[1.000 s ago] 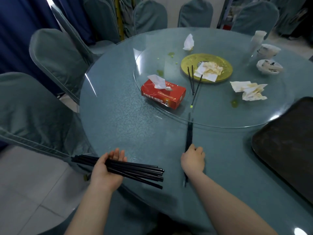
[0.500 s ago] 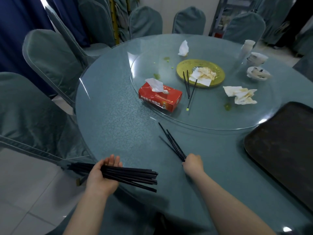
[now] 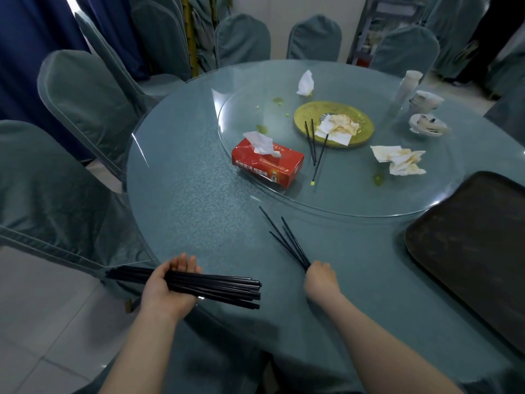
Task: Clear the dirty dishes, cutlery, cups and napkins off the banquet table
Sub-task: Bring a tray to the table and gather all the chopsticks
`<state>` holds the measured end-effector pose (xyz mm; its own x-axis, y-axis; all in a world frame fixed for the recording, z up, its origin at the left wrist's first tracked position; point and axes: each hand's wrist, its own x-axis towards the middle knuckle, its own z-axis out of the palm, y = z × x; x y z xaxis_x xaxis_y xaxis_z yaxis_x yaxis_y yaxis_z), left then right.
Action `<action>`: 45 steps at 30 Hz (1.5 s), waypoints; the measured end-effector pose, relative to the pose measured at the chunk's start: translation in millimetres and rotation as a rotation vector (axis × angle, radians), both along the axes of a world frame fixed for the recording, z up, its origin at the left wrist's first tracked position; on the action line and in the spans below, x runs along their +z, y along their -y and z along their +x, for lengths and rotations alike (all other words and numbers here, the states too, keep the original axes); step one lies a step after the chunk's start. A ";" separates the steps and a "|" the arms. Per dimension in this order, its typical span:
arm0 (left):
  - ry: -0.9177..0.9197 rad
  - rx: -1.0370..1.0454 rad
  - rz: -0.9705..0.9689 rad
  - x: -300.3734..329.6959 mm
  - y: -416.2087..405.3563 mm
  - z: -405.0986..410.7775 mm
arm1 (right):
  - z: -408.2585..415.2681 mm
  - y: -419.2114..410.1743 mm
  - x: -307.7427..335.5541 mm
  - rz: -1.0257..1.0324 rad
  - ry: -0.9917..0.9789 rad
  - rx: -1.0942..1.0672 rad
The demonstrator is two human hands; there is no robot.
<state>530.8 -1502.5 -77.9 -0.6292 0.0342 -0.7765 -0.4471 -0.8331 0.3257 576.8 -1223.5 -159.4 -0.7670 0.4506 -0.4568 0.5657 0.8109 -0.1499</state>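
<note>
On the table [image 3: 199, 200], the turntable [image 3: 355, 206] sits at centre-rear. The tissue box [image 3: 267, 163] lies at its near-left edge. Behind and right of the box is the plate [image 3: 360, 120], with a napkin [image 3: 336, 127] on it and chopsticks [image 3: 314, 149] at its left rim. A second napkin [image 3: 305, 83] lies behind the plate, a third [image 3: 400, 160] to its right. Bowls [image 3: 427, 125], possibly stacked, stand far right. The tray [image 3: 471, 248] lies near right. Loose chopsticks [image 3: 285, 240] lie before the turntable, at the right hand [image 3: 321, 280]. A bundle [image 3: 216, 287] lies across the left hand [image 3: 167, 288] at the near edge.
</note>
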 end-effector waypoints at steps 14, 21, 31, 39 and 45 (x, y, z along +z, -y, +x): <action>-0.144 -0.069 0.040 21.3 -31.2 -6.6 | -17.0 59.4 142.2 -0.438 -0.370 0.351; -0.206 -0.085 0.124 37.3 -49.3 -4.9 | -17.1 76.5 163.6 -0.242 -0.334 0.547; -0.226 -0.164 0.134 54.4 -63.3 -7.1 | -21.3 79.4 166.4 -0.118 -0.214 0.624; -0.177 -0.127 0.043 51.5 -66.4 -7.2 | -30.5 85.6 164.1 -0.137 -0.176 0.704; -0.104 -0.194 0.039 56.3 -66.7 -12.5 | -39.5 87.9 162.0 -0.143 -0.103 0.725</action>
<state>518.2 -1435.7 -21.6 -0.6848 0.1913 -0.7032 -0.5657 -0.7477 0.3476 537.3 -1311.4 2.7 -0.8912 -0.2431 -0.3830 -0.1266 0.9440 -0.3048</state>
